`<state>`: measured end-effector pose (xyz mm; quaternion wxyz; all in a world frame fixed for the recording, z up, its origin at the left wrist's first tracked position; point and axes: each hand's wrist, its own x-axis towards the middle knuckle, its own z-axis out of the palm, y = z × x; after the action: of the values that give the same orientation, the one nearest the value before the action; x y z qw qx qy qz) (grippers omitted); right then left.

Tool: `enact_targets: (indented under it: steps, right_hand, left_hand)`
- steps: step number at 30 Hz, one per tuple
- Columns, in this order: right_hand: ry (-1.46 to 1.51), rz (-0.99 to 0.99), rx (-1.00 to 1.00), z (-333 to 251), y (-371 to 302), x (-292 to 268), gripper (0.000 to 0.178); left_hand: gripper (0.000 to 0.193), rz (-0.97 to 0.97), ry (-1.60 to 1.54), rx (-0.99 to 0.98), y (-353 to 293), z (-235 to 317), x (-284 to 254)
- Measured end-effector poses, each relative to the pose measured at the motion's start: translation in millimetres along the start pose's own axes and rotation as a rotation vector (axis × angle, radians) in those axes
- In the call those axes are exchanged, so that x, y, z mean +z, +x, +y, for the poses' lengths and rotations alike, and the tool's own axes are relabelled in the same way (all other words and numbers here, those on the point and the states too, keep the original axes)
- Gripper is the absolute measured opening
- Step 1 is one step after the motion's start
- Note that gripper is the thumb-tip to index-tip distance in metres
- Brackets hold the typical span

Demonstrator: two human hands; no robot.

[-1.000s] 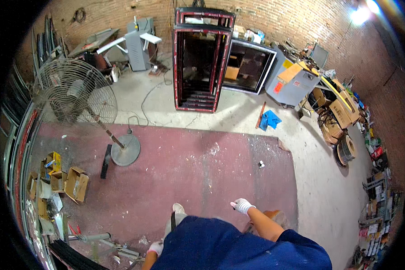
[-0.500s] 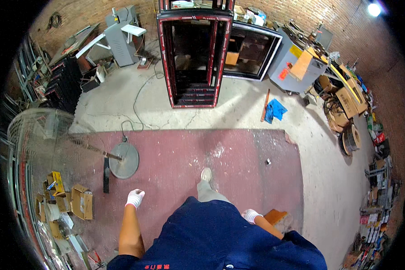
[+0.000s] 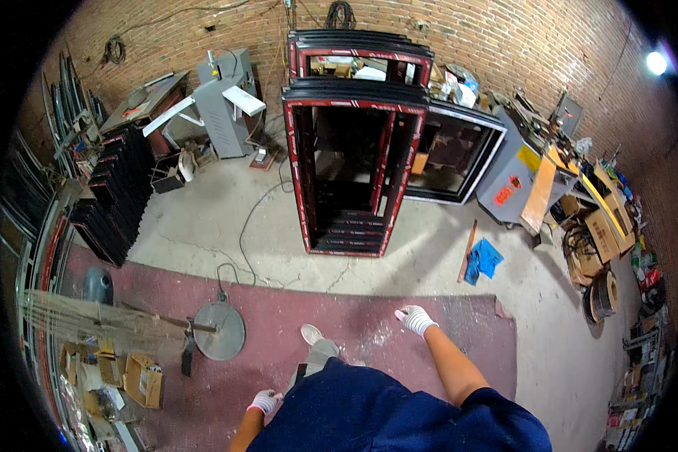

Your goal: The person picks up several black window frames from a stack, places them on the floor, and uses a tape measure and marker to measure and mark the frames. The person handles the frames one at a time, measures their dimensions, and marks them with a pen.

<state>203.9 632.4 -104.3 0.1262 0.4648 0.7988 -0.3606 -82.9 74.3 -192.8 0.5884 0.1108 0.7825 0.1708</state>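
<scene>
My right hand point(image 3: 416, 320), in a white striped glove, reaches forward above the red mat point(image 3: 467, 331) with its fingers loosely extended and nothing seen in them. My left hand point(image 3: 265, 401), gloved the same way, hangs low beside my hip. Its fingers look loosely apart, and it holds nothing I can make out. Ahead stands a stack of tall black window frames point(image 3: 301, 173) with red-and-white protective tape, upright on the concrete. Neither hand touches the frames.
A pedestal fan with a round base point(image 3: 220, 331) stands on the left, its cable running across the floor. Opened cardboard boxes point(image 3: 143, 380) lie nearby. Right of the frames are a blue cloth point(image 3: 484, 260), a grey machine point(image 3: 505, 188) and a cable spool point(image 3: 601, 296).
I have stepped forward and the view has tilted up, so the frames show more fully. My right arm has swung forward; my left hand has swung back toward my hip.
</scene>
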Motion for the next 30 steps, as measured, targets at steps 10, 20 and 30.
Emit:
enact_targets:
  steps: [10,20,30]
  right_hand:
    - [-0.154,-0.219,-0.243,-131.7,123.2,-71.4,0.050]
    - [0.585,0.127,-0.552,-271.9,412.7,-271.8,0.045]
    - [1.712,-0.158,-0.680,-400.6,472.8,-337.3,0.043]
  left_hand:
    - [0.037,0.489,-0.197,0.104,112.6,87.4,-133.9]
    - [0.038,0.880,-0.302,0.019,27.5,233.8,-122.2]
    - [0.035,0.417,-0.248,-0.393,14.6,264.9,79.7]
